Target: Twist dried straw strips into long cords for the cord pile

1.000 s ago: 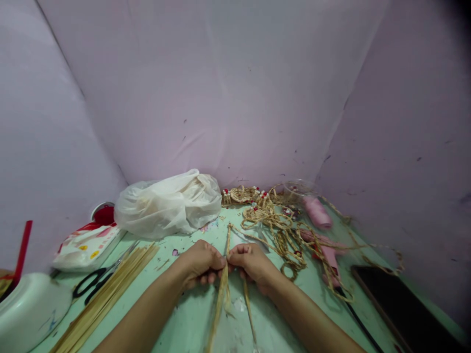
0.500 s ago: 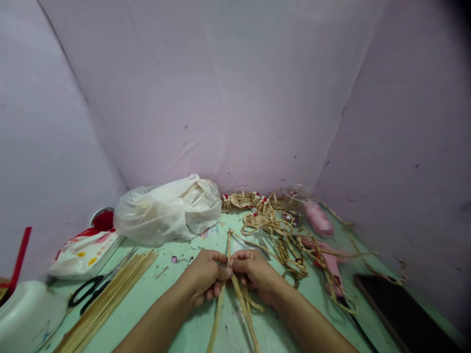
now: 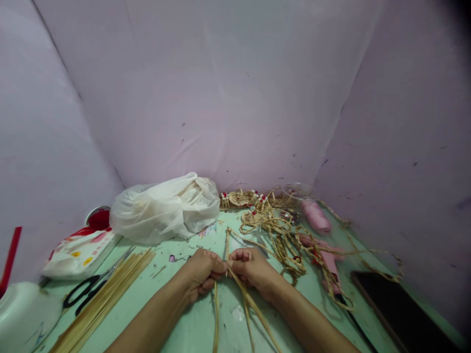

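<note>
Pinches the straw strands (image 3: 215, 314) with left hand (image 3: 200, 273) and right hand (image 3: 250, 267), fingertips pressed together, just in front of the plastic bag (image 3: 165, 208). Holds three loose strands trailing away from the bag, one plaited stem (image 3: 227, 240) pointing toward it.

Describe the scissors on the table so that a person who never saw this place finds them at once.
Start at the big white plastic bag at the back of the green table. In front of it, to the left, a bundle of long pale strips lies slantwise, and the scissors lie along its left side. Only they have black loop handles.
</note>
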Demonstrator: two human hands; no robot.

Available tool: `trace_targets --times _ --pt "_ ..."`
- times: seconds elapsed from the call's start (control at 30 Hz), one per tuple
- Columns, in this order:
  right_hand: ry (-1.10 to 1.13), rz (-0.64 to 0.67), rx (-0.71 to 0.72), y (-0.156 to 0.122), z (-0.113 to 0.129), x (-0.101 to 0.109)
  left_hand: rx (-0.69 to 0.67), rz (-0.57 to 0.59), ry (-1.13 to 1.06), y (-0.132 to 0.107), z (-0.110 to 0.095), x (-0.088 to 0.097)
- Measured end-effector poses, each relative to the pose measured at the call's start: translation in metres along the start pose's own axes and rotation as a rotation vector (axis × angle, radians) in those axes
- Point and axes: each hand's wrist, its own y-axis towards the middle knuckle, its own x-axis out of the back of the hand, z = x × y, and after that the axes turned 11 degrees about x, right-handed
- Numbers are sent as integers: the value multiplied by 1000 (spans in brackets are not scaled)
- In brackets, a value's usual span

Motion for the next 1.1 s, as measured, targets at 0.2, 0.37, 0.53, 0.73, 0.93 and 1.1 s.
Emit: trace_targets --times 0.2,0.37,0.53,0.73,0.93,1.1 --pt "-358 -5 119 5 -6 9 -46 -77 96 0 0 -6" --pt "-691 -20 13 -3 5 10 -80 -102 96 0 3 -14" --pt "-1053 -42 175 -24 21 -11 -29 -58 -23 -2 4 -15" --pt "-1192 36 199 -36 22 -28 -103 -62 0 -3 4 -9" --pt "-842 -25 204 -22 25 0 -52 4 7 -4 0 0" --pt "-270 -20 17 -10 18 4 -70 63 39 2 2 7"
